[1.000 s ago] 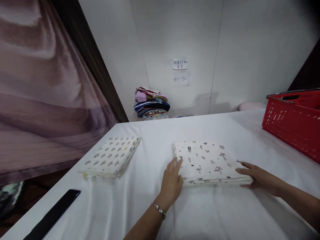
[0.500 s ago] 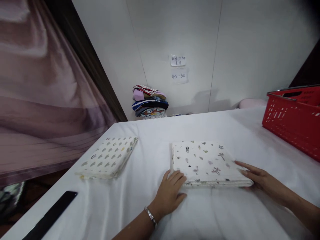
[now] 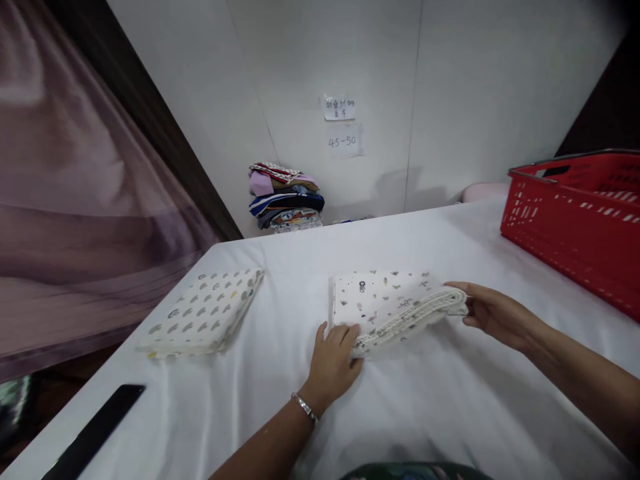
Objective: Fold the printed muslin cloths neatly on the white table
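Your right hand (image 3: 494, 313) is pinching the raised right end of a likely soft, light folded cloth (image 3: 375, 299) on the table (image 3: 410, 413), best held through all layers, while your left hand (image 3: 333, 360), grip unclear, is touching its near left corner.

The cloth (image 3: 376, 293) is white with small, scattered, mostly grey plant prints, folded into a layered rectangle. Its left side rests on the tabletop (image 3: 293, 287); the near right corner is raised, so the stacked near edge slants upward.
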`<state>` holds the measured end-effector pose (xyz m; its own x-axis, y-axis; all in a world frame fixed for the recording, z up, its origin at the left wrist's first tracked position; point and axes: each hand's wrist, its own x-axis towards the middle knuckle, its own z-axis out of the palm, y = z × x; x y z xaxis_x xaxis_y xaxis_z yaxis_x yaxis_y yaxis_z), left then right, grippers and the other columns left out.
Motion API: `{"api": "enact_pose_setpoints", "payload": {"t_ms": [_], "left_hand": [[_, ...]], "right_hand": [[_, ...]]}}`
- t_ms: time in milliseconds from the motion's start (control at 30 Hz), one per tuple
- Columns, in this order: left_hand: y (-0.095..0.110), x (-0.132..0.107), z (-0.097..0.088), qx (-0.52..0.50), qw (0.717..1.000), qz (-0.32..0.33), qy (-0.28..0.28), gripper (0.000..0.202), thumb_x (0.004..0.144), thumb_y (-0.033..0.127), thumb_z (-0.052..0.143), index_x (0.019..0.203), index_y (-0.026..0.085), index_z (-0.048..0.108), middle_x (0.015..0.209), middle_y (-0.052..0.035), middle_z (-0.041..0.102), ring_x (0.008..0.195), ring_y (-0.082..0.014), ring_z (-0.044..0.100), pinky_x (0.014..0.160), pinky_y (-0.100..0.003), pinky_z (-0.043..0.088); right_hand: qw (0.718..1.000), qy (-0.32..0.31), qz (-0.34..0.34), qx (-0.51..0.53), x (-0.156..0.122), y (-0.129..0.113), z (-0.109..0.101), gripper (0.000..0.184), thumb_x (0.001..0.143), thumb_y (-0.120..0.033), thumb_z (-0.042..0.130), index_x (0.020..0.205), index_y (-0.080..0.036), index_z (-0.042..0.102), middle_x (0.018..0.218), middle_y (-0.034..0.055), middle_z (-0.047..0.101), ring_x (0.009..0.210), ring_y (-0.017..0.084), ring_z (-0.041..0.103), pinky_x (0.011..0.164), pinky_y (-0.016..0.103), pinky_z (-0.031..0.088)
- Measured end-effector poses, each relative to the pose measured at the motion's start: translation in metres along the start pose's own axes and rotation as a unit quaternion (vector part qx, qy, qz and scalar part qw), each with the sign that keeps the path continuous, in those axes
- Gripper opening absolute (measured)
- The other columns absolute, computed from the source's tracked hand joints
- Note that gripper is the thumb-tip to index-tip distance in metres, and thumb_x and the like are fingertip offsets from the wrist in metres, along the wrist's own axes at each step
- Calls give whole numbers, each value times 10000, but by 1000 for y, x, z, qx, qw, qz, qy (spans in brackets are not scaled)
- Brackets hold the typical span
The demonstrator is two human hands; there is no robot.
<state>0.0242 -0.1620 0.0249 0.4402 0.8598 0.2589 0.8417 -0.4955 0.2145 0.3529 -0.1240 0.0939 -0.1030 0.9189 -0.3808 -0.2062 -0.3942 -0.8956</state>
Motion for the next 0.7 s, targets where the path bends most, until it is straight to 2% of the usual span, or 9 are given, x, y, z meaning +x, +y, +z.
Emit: {"api": "enact_pose_setpoints", "payload": {"t_ms": [167, 267, 367, 533, 633, 700], "left_hand": [[0, 0, 6, 13, 1000, -13, 20, 576, 685, 129, 527, 1248, 219, 445, 1147, -57, 551, 1104, -212, 477, 1072, -470, 205], [-2, 0, 8, 20, 999, -4, 25, 609, 661, 76, 497, 1252, 212, 443, 1139, -57, 550, 1104, -203, 473, 1079, -463, 195], [-5, 1, 7, 29, 999, 9, 30, 619, 647, 54, 485, 1245, 209, 453, 1119, -62, 560, 1091, -206, 482, 1076, -461, 203], [-13, 0, -1, 39, 997, 34, 61, 559, 652, 67, 497, 1198, 184, 495, 1064, -72, 596, 1054, -218, 514, 1074, -462, 216], [-19, 2, -8, 41, 994, 53, 90, 479, 668, 91, 514, 1140, 173, 523, 1053, -76, 615, 1027, -219, 540, 1062, -464, 246], [-24, 5, -15, 41, 990, 69, 118, 428, 699, 99, 511, 1121, 171, 519, 1037, -76, 624, 1005, -213, 557, 1048, -466, 275]], "right_hand": [[997, -61, -13, 40, -4, -1, -4, 432, 639, -142, 585, 1054, -248, 638, 999, 48, 660, 839, 178, 620, 610, 231, 545], [997, -66, -48, 8, -5, 6, -5, 533, 611, -109, 618, 1123, -252, 597, 1019, 40, 649, 862, 178, 609, 666, 258, 538], [991, -67, -104, -51, -6, 16, -5, 589, 629, -127, 673, 1185, -265, 535, 973, 19, 641, 812, 153, 588, 657, 252, 509], [970, -29, -178, -160, -6, 38, -7, 538, 699, -282, 697, 1199, -240, 504, 906, 30, 621, 754, 159, 555, 564, 254, 452], [958, 15, -198, -208, -5, 48, -11, 472, 723, -425, 668, 1131, -213, 560, 797, 27, 609, 657, 145, 520, 508, 249, 411], [944, 38, -219, -244, -5, 49, -14, 427, 729, -504, 638, 1039, -211, 614, 767, 27, 606, 651, 148, 514, 548, 268, 429]]}}
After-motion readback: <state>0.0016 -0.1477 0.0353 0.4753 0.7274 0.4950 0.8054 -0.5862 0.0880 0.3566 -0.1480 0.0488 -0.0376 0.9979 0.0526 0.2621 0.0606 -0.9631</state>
